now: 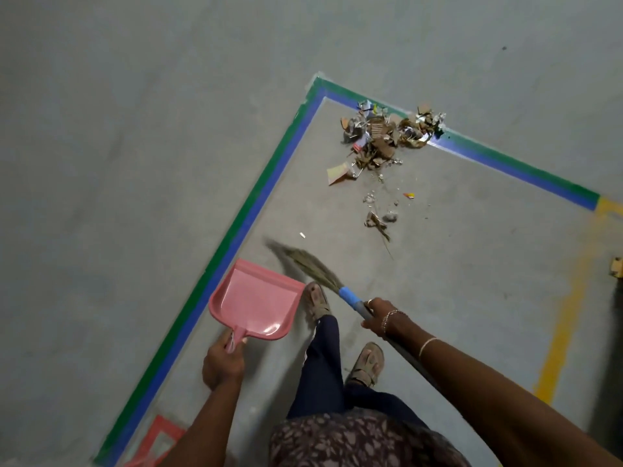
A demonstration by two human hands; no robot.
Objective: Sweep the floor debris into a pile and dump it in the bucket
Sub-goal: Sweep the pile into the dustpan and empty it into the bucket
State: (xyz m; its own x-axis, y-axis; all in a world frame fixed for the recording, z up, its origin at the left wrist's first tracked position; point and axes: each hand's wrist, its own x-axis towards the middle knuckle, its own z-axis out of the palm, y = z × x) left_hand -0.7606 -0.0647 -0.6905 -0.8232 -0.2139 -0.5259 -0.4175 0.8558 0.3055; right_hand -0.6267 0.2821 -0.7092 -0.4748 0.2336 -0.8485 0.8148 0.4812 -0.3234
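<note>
The debris pile (387, 136) sits well ahead on the grey floor (135, 129), tucked near the corner of the taped zone and lying partly on the blue-and-green tape (256, 203). Paper scraps, cardboard bits and dry leaves, with its long axis running along that far tape line, upper left to lower right. A thin trail of stray bits (377, 220) runs back from it toward the person, so the gathering looks mostly done but not tidy.

Now the tools. The right hand (381, 318) is clenched round the grey handle of the broom (303, 264), just behind the blue collar. The broom's long axis runs up and to the left from that hand, bristles blurred and low, pointing at the left tape line, not at the pile. The pile lies ahead and to the right of the bristle tip, well apart. The right hand is the nearer of the two.

The left hand (224, 362) grips the handle of the pink dustpan (259, 298), held near a sandalled foot (317, 301), open lip forward and slightly right, roughly toward the pile.

My read: close in, swing the bristles right, collect the trail first. No bucket in view
</note>
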